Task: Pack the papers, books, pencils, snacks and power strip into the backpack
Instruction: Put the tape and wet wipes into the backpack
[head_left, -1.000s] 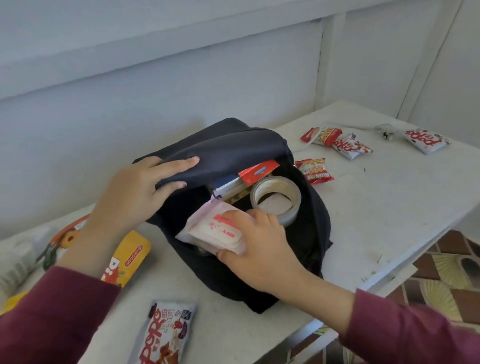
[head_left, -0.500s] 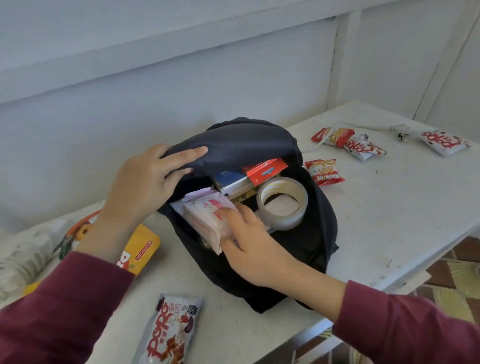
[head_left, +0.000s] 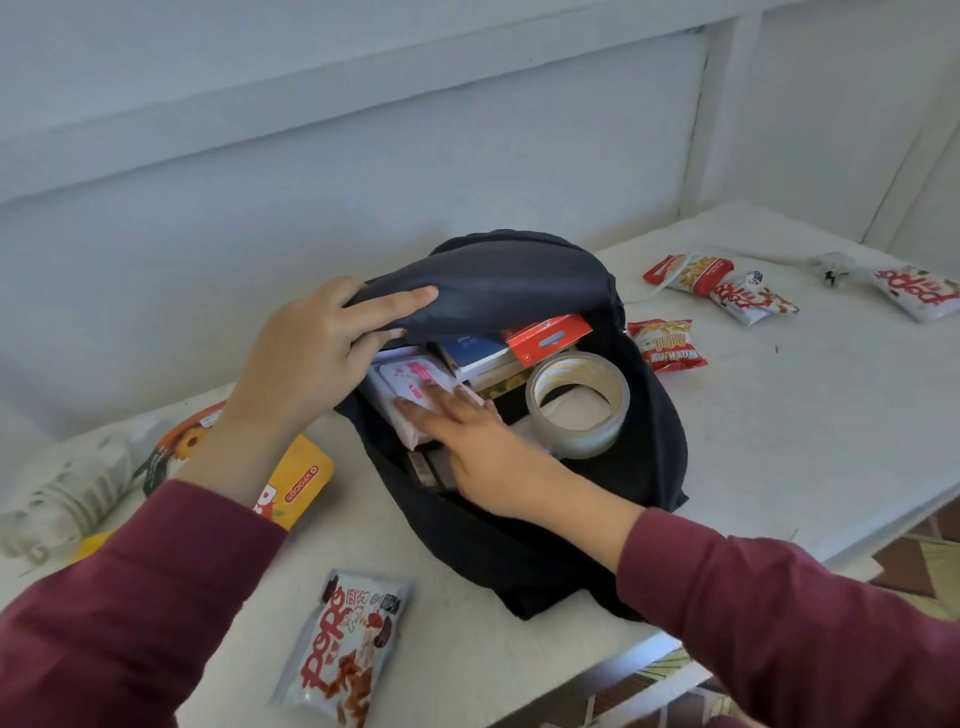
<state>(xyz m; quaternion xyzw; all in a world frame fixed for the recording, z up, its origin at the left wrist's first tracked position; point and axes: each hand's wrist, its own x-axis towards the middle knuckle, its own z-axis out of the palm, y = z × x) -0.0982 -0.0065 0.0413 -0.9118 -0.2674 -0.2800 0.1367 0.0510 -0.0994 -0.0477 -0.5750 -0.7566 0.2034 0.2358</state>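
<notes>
Pressing flat on a pink-and-white packet (head_left: 415, 382), the right hand (head_left: 483, 452) has its fingers spread open over the packet's top face, not curled round it; nothing is held. The packet sits inside the mouth of the dark backpack (head_left: 649, 415), on the left side of the opening, its long axis running from near-left to far-right, wedged beside a blue book (head_left: 470, 351) and a red box (head_left: 550, 338). A roll of clear tape (head_left: 579, 402) lies just to the right of it in the same opening. The left hand (head_left: 311, 364) pinches the backpack's upper flap (head_left: 493, 283), thumb under and fingers over, holding it up. Next move probably another snack. Nearest one: the Pepo packet (head_left: 345, 642) on the white table (head_left: 779, 441), near edge, just left of the right forearm and between the two arms, long axis pointing roughly toward the bag. The right hand is free and closer; the left is needed at the flap. Other snacks (head_left: 667, 345) lie right of the bag, farther out.
</notes>
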